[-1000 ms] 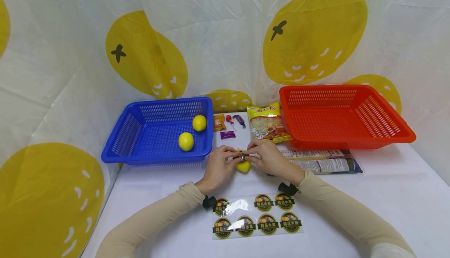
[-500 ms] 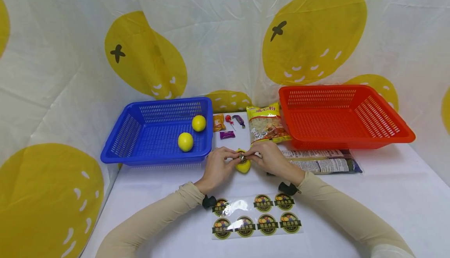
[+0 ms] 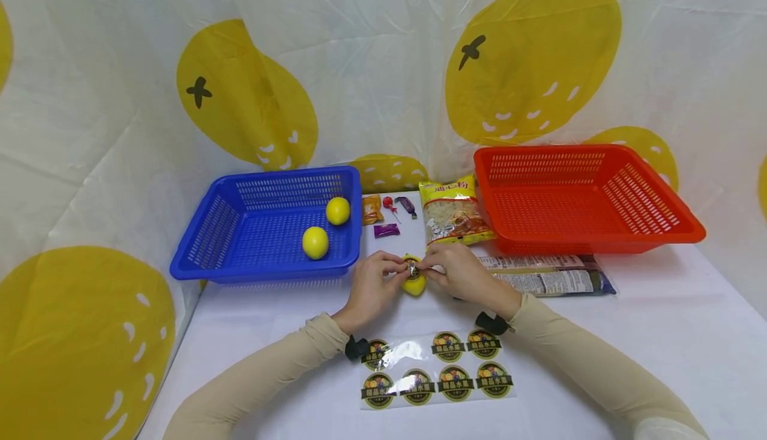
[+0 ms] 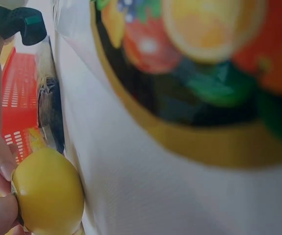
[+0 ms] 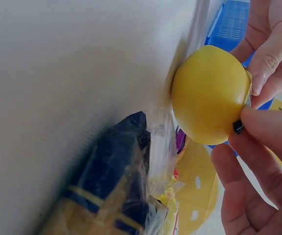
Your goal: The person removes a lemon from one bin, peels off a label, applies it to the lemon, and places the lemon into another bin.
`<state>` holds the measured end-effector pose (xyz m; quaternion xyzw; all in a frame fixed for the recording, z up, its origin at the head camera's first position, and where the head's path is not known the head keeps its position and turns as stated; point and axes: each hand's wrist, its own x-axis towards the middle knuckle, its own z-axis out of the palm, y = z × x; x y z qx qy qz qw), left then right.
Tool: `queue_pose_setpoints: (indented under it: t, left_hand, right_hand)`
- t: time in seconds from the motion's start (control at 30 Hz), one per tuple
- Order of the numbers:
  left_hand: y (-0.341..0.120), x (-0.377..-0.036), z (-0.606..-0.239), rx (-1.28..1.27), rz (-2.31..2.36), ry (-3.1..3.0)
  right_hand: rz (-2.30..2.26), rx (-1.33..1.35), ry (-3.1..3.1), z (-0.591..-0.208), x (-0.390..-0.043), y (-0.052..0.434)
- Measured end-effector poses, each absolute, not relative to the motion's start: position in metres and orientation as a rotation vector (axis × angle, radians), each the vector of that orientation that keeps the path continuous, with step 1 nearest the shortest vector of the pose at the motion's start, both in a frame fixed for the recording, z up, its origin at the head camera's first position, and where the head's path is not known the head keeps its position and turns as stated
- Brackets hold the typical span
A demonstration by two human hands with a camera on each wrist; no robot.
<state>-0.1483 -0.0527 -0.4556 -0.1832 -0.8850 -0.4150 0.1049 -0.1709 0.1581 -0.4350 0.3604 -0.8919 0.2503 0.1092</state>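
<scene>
both hands meet at frame centre of the head view. the left hand (image 3: 373,281) and the right hand (image 3: 457,270) each pinch, with curled fingertips, a small round sticker (image 3: 413,269) pressed onto the top of one yellow lemon (image 3: 415,284). the lemon rests on the white table (image 3: 629,333), directly below and between the fingertips.

count: three lemons in all, one at the grip and two lemons (image 3: 315,242) inside the one blue basket (image 3: 204,240) at centre left. one red basket (image 3: 671,217) at centre right. one sticker sheet (image 3: 437,373) at lower centre, showing seven printed labels. one yellow snack bag (image 3: 454,210) between the baskets, one dark flat packet (image 3: 551,280) in front of the red basket, and four small sweets (image 3: 387,229) behind the hands.

view differences: the right wrist view shows the lemon's underside against the table and a dark sticker edge under the fingertip (image 5: 272,127), with the dark packet at lower left. the left wrist view shows the lemon at lower left, a blurred label filling the upper frame, and the red basket at the left edge. only the head view shows both baskets.
</scene>
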Motion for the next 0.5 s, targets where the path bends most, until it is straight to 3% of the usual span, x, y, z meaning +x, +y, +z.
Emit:
queue_pose_setpoints:
  t: [0.5]
  left_hand:
    - [-0.0532, -0.1493, -0.4602, -0.52, -1.354, -2.577]
  right_hand:
    - [0.913, 1.056, -2.761, -0.4312, -0.1782, 0.1597]
